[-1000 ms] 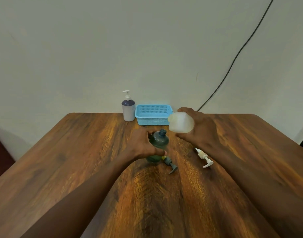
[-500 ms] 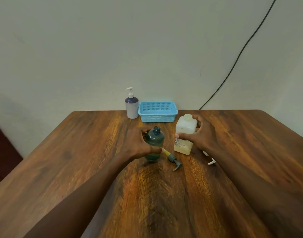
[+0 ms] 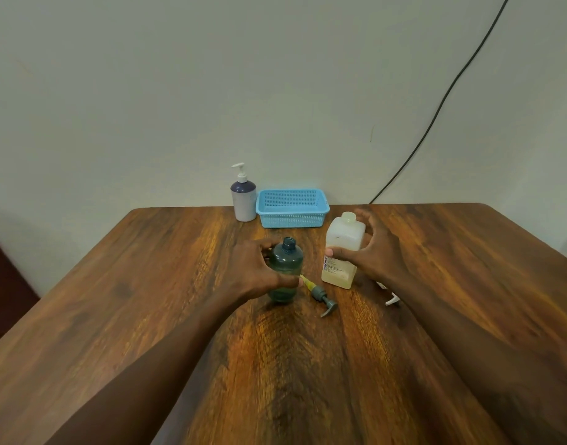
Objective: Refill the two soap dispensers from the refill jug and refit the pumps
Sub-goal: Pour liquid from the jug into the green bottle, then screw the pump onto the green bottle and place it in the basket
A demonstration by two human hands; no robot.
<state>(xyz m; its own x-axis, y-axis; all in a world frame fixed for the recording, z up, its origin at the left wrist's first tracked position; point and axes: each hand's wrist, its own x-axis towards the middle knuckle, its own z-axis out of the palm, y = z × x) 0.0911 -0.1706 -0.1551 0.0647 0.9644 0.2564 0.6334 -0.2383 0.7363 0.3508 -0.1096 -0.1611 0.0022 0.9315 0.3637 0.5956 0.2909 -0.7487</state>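
Wood-grain counter (image 3: 147, 300) carries all items, with a blue basket (image 3: 292, 208) at the far edge. Green dispenser (image 3: 285, 268) stands upright near the centre, neck open, pump absent; the left hand (image 3: 259, 271) is wrapped around its body. Its grey pump (image 3: 320, 295) lies on its side just beside the base. Refill jug (image 3: 341, 252) stands upright to the right, uncapped as far as can be seen, low on liquid; the right hand (image 3: 375, 252) is around it with thumb across the front and fingers spread, so grip firmness cannot be confirmed. A white pump (image 3: 392, 300) lies partly hidden under the right forearm. A second dispenser (image 3: 243, 200), pump fitted, stands beside the basket. Risks noted: the narrow neck invites spillage if the jug tips fast; the forearm could sweep the white pump off; a loose grip may drop the jug.
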